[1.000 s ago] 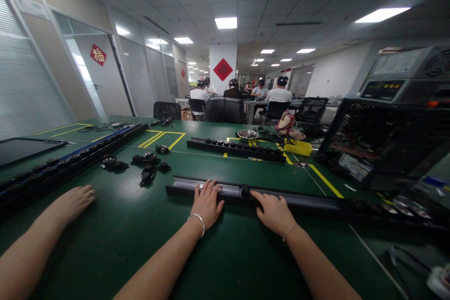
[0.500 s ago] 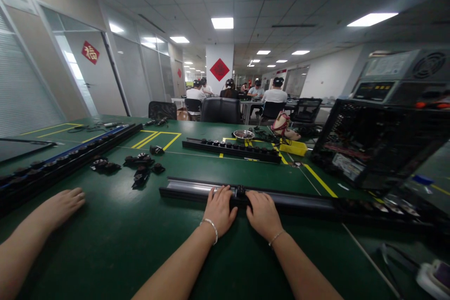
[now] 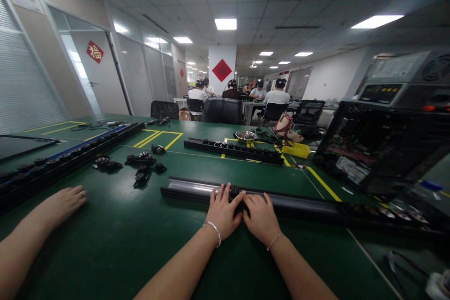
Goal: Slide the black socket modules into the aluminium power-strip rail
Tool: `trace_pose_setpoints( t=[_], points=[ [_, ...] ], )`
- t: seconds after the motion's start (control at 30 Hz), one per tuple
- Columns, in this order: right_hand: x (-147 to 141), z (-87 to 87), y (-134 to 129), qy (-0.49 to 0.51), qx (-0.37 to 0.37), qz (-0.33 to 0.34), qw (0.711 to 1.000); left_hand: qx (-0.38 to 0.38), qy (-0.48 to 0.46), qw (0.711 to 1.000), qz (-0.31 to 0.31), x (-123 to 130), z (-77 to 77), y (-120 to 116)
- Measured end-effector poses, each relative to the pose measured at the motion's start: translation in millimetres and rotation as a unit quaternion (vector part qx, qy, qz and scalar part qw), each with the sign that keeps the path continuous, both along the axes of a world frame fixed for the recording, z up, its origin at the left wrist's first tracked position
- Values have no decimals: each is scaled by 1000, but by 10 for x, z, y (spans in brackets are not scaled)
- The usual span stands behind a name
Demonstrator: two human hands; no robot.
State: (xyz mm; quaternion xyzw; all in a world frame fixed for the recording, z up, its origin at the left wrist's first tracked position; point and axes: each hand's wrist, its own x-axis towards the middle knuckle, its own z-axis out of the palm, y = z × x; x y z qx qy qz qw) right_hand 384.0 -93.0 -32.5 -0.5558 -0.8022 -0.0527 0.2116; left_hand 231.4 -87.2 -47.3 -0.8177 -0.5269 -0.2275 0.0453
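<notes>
A long black rail with a shiny inner channel lies across the green table in front of me. My left hand rests on its near edge, fingers spread, beside a small black part sitting in the channel. Just to the right, my right hand touches the same rail with its fingers apart, its fingertips close to the left hand's. The underside of the small part is hidden by the rail and fingers. More small parts fill the rail's right end.
Another person's hand rests at the left, near a long blue-edged rail. Loose black parts lie beyond. Farther back are a shorter filled rail, a metal bowl and a yellow tray. An open computer case stands right.
Both my hands and the small black part have shifted slightly left along the rail. My fingers have spread more, and the view has turned a little.
</notes>
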Motion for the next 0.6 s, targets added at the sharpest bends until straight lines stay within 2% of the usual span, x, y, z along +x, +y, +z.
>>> trace_pose_setpoints(
  t=[0.33,0.6],
  points=[
    [-95,43,-56,-11,-19,-19,1000,-26,17,999,20,22,9,-9],
    [-83,40,-54,-18,-33,-39,999,-5,-13,999,41,60,-16,-14]
  ],
)
